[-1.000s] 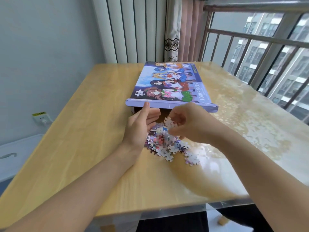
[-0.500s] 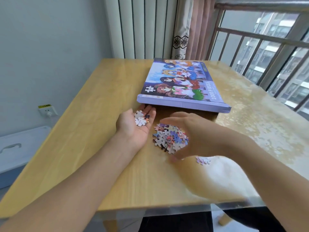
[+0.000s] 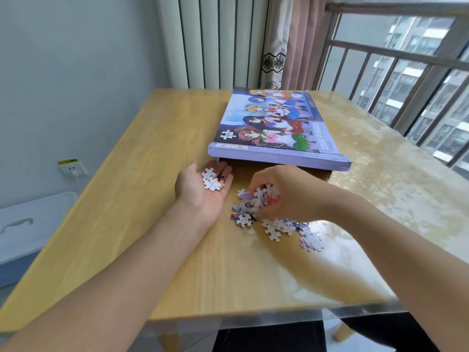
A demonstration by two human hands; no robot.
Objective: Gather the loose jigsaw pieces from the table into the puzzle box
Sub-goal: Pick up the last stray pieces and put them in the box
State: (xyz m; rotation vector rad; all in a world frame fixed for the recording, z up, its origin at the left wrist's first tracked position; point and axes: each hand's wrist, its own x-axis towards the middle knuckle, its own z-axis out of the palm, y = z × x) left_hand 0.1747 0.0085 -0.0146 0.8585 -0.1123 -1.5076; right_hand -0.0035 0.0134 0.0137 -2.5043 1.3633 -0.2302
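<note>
Broadly, the wooden table point(image 3: 142, 199) carries everything, with the puzzle box point(image 3: 276, 138) lying flat toward its far side, its printed lid slid a little off the brown tray so that a dark gap shows along the near edge, just beyond both hands. Nearer, the loose jigsaw pieces point(image 3: 286, 226) lie in a scattered heap on the table, between the box and the table's near edge. Half a second ago the right hand point(image 3: 286, 191) hovered flat over that heap; now it has dropped onto the pile, its fingers curled down and pinching up a cluster of pieces against the thumb. The left hand point(image 3: 203, 189) has stayed palm up just beside the heap and just short of the box's open edge, fingers straight and relaxed, cupping a few pieces point(image 3: 212, 179) it already carried. My judgement is that the gathering is at an early stage: one more handful is being lifted to join those in the palm, most of the heap is still on the table, and none of these pieces can be seen inside the box yet
</note>
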